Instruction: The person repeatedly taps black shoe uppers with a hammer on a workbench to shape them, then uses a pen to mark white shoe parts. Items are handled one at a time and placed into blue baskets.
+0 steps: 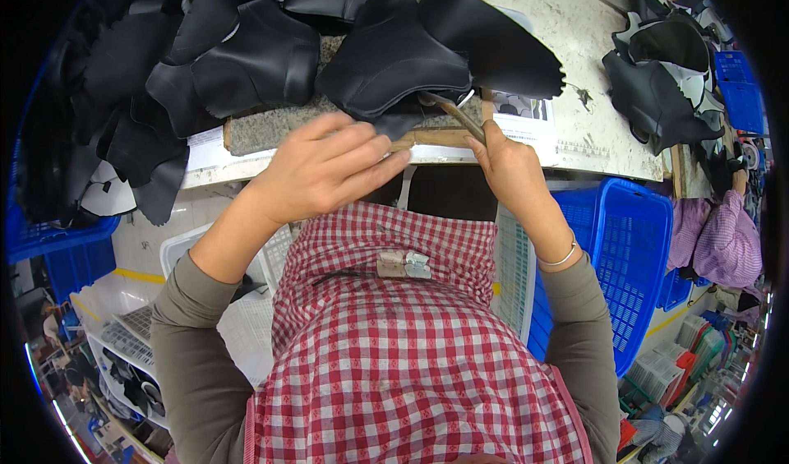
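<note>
My right hand [511, 164] is closed round the handle of what looks like a hammer [462, 117]. Its dark head end lies against the lower edge of a black leather shoe upper [403, 57] on the worktable. Left of it, my left hand [329, 164] hovers by the table's front edge, fingers stretched out and slightly apart, its thumb mostly hidden. Nothing shows in that hand. Just beyond its fingertips is a small dark leather flap [403, 123] under the upper. A stone slab [267, 129] lies beneath the work.
Black leather uppers pile up at the left [123, 69], with another heap [662, 86] at the right of the table [588, 143]. A printed sheet [526, 115] lies near my right hand. Below the table stand a blue crate [633, 258] and a white basket [185, 242]. Another person [727, 234] sits at far right.
</note>
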`<action>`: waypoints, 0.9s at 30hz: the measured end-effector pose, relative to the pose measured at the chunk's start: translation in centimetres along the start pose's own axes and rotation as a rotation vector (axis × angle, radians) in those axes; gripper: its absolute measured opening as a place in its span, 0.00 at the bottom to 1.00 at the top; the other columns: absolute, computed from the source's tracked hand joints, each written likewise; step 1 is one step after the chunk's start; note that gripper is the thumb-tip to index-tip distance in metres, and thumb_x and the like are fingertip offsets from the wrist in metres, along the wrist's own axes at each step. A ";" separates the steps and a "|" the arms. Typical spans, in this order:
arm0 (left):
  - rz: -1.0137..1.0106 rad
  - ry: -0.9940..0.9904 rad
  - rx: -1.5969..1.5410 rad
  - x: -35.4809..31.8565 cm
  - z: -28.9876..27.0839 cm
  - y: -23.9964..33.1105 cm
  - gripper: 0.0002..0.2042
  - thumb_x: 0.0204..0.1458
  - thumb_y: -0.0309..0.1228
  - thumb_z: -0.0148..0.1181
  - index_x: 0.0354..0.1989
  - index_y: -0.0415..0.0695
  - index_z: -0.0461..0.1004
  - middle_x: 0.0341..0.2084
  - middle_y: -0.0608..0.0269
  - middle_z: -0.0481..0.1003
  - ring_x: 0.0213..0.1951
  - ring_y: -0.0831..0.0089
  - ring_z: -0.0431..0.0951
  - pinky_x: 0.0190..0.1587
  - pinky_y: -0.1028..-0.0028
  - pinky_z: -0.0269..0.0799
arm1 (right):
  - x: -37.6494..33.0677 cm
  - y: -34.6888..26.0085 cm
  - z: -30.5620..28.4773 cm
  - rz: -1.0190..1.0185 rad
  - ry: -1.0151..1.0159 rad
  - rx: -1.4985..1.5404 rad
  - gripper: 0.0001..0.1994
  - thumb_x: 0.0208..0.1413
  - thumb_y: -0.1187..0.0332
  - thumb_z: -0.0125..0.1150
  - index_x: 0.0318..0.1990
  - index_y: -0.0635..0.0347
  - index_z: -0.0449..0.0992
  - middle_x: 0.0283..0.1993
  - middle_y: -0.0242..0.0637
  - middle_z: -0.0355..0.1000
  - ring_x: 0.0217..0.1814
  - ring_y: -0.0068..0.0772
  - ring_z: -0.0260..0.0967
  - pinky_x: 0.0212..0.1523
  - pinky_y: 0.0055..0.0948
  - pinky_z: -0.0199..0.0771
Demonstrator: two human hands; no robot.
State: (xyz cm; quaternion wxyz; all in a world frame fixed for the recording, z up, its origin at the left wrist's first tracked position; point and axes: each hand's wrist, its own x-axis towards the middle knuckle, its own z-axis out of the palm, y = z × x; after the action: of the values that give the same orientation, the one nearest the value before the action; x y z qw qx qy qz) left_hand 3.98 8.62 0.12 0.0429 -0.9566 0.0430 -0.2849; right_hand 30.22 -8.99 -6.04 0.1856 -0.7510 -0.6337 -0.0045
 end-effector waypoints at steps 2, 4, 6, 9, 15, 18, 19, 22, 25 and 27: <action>-0.050 0.178 0.081 1.2 0.3 -0.4 0.27 0.45 0.29 0.69 0.57 0.61 0.80 0.54 0.64 0.73 0.58 0.59 0.72 0.57 0.60 0.70 | -0.7 0.5 1.2 -0.014 0.052 0.004 0.16 0.66 0.58 0.62 0.42 0.65 0.73 0.17 0.47 0.73 0.19 0.53 0.76 0.20 0.44 0.75; -0.251 0.109 0.052 3.5 1.8 -2.1 0.32 0.41 0.28 0.74 0.61 0.62 0.79 0.66 0.60 0.69 0.65 0.51 0.68 0.64 0.55 0.68 | -0.6 0.9 1.9 0.001 0.030 -0.008 0.16 0.66 0.59 0.62 0.43 0.65 0.72 0.17 0.48 0.73 0.20 0.54 0.76 0.20 0.45 0.75; -0.236 0.047 -0.072 6.7 4.2 -5.0 0.29 0.48 0.32 0.71 0.62 0.63 0.77 0.62 0.59 0.74 0.64 0.51 0.71 0.63 0.55 0.69 | 0.1 1.1 2.1 -0.016 0.054 -0.018 0.17 0.66 0.58 0.61 0.43 0.67 0.72 0.18 0.50 0.73 0.21 0.56 0.76 0.22 0.47 0.76; -0.440 -0.294 -0.358 9.9 6.4 -8.6 0.24 0.55 0.34 0.64 0.63 0.63 0.76 0.58 0.55 0.78 0.59 0.50 0.76 0.59 0.59 0.73 | 1.2 1.0 1.0 0.047 0.058 0.013 0.18 0.67 0.57 0.60 0.45 0.68 0.72 0.20 0.52 0.74 0.24 0.59 0.77 0.25 0.49 0.77; -0.367 -0.346 -0.552 11.3 5.1 -11.3 0.14 0.63 0.38 0.60 0.55 0.55 0.82 0.42 0.44 0.81 0.42 0.45 0.82 0.46 0.57 0.77 | 0.9 -1.1 -5.2 0.174 -0.011 0.151 0.18 0.69 0.57 0.57 0.48 0.68 0.72 0.24 0.56 0.75 0.29 0.63 0.77 0.27 0.50 0.75; -0.425 -0.387 -0.544 10.9 4.6 -10.8 0.14 0.64 0.38 0.60 0.55 0.55 0.81 0.42 0.44 0.81 0.42 0.45 0.82 0.46 0.58 0.77 | 1.9 -2.7 -5.6 0.239 -0.132 0.152 0.17 0.70 0.58 0.57 0.47 0.68 0.72 0.24 0.57 0.75 0.30 0.64 0.77 0.27 0.51 0.74; -0.445 -0.404 -0.543 10.9 4.7 -10.6 0.14 0.64 0.38 0.60 0.55 0.55 0.81 0.42 0.44 0.82 0.42 0.45 0.82 0.46 0.58 0.77 | 2.6 -3.0 -5.0 0.190 -0.203 0.046 0.17 0.70 0.58 0.57 0.48 0.68 0.72 0.24 0.57 0.75 0.30 0.65 0.76 0.27 0.51 0.74; -0.388 -0.259 -0.605 10.4 4.8 -10.5 0.14 0.64 0.37 0.60 0.56 0.55 0.81 0.41 0.45 0.82 0.41 0.45 0.83 0.45 0.58 0.77 | 3.0 -2.9 -5.1 0.212 -0.144 0.021 0.18 0.70 0.58 0.56 0.46 0.68 0.71 0.24 0.57 0.74 0.30 0.65 0.76 0.28 0.52 0.74; -0.422 -0.289 -0.647 10.2 4.9 -10.7 0.14 0.63 0.37 0.61 0.56 0.55 0.81 0.42 0.45 0.82 0.42 0.46 0.83 0.45 0.59 0.77 | 2.8 -2.5 -5.5 0.290 -0.125 0.136 0.18 0.71 0.57 0.55 0.46 0.69 0.71 0.24 0.57 0.74 0.29 0.64 0.76 0.29 0.52 0.73; -0.399 -0.275 -0.653 10.3 4.8 -10.9 0.14 0.63 0.37 0.61 0.56 0.54 0.81 0.42 0.45 0.82 0.42 0.46 0.82 0.45 0.59 0.77 | 2.9 -2.3 -5.6 0.284 -0.250 0.124 0.18 0.71 0.57 0.54 0.45 0.68 0.71 0.24 0.57 0.74 0.29 0.64 0.75 0.28 0.52 0.72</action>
State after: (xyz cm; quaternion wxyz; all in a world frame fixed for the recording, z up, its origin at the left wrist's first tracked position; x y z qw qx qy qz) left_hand 15.81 18.60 2.82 -0.3140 -0.9387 -0.0614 -0.1285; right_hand 29.86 -7.49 0.50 0.1500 -0.8148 -0.5384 0.1541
